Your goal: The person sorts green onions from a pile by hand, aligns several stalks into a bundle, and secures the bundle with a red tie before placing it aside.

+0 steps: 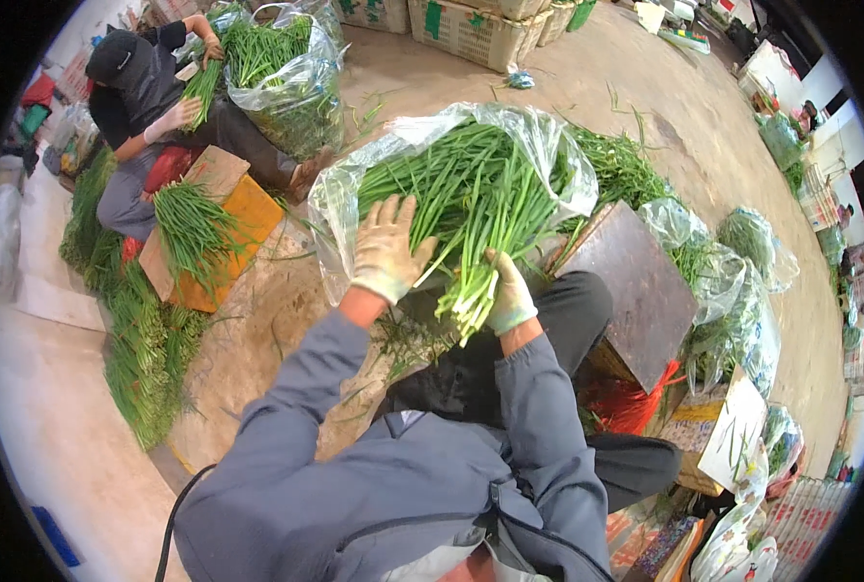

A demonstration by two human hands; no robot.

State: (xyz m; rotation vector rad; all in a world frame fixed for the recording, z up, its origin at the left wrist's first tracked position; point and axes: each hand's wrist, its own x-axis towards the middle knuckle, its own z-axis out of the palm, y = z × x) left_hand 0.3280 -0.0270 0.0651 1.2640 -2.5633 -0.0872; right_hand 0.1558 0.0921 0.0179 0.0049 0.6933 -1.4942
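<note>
Littered tan floor, pale crates, green stalks in right hand

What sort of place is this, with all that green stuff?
Probably somewhere vegetables are sorted and packed: long greens fill a clear plastic bag, more bunches are piled at the left, and crates stand farther off.
</note>
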